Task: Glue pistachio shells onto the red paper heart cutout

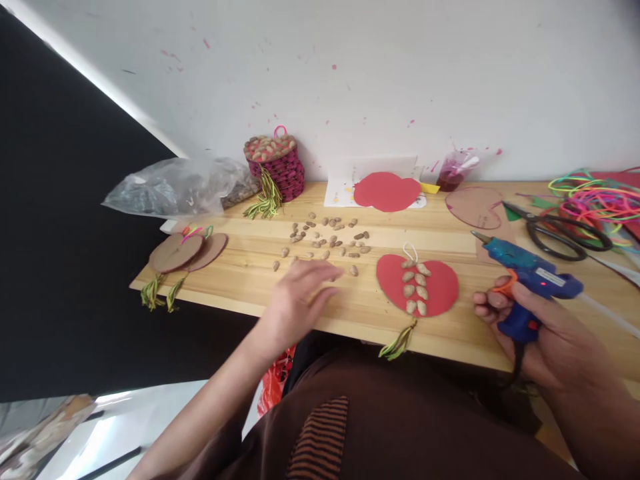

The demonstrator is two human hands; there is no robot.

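Head view: the right hand (545, 333) is closed around the handle of a blue hot glue gun (530, 280), a finger on the orange trigger, the nozzle pointing far-left over the wooden table (250, 267). Its grip is tight on the gun. The left hand (300, 297) lies flat and loose at the near edge of the scattered seeds (327, 240), fingers spread, holding nothing that shows; whether a seed sits under it cannot be told. Between the hands lies a red paper heart (435, 287) with seeds glued down its middle, a loop at the far end and a tassel hanging off the near edge. Scissors (560, 233) and neon cords (600, 200) lie far right.

Risk, as I judge it: the gun's red light is lit, so a hot nozzle could drip on the table or burn fingertips pressing a seed.
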